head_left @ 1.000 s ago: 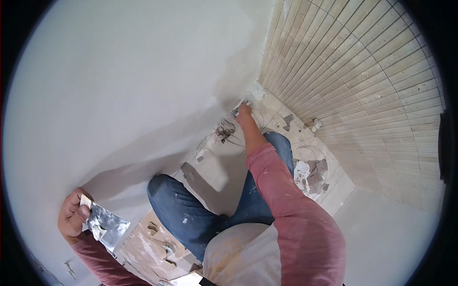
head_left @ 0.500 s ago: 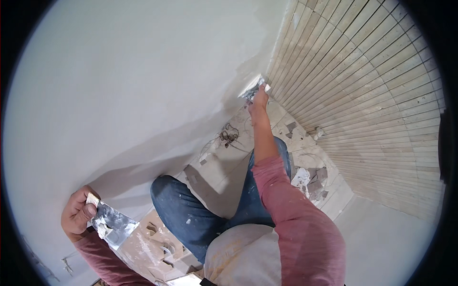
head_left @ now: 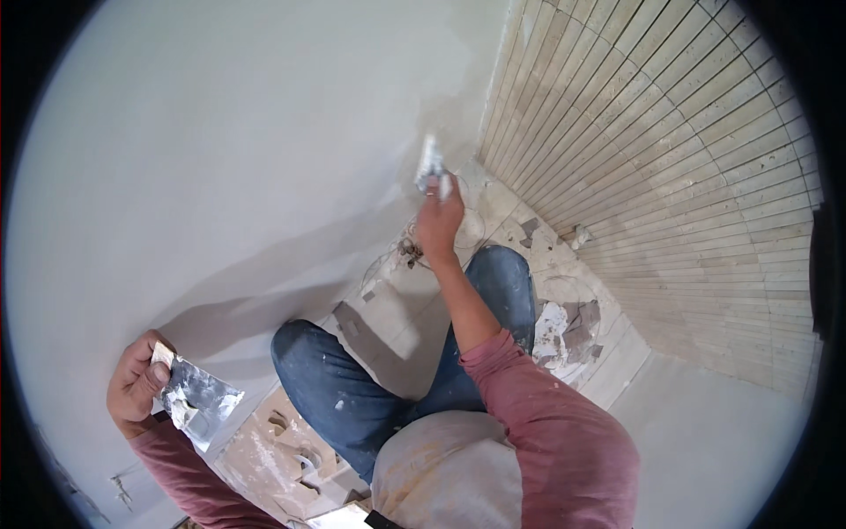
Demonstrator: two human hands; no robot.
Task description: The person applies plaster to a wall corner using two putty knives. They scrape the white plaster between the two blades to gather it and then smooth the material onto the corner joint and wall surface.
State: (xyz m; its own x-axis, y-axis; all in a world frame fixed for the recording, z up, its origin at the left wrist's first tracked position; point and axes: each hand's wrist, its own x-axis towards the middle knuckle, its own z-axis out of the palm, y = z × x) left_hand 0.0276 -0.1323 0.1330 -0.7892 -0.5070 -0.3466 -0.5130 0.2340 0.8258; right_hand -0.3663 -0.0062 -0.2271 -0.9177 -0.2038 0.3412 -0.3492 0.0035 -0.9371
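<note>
- Right hand (head_left: 439, 222): grip closed around a putty knife (head_left: 430, 164), its blade pressed on the plastered wall (head_left: 220, 150) beside the tiled wall (head_left: 670, 159).
- Left hand (head_left: 137, 383): grip closed on a second, plaster-smeared blade (head_left: 198, 397), near the wall's lower edge.

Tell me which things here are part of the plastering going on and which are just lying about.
In use:
- right hand holding a putty knife against the white wall
- left hand holding a wide metal blade smeared with filler

Lying about:
- torn paper scraps on the floor
- tiled wall, untouched
</note>
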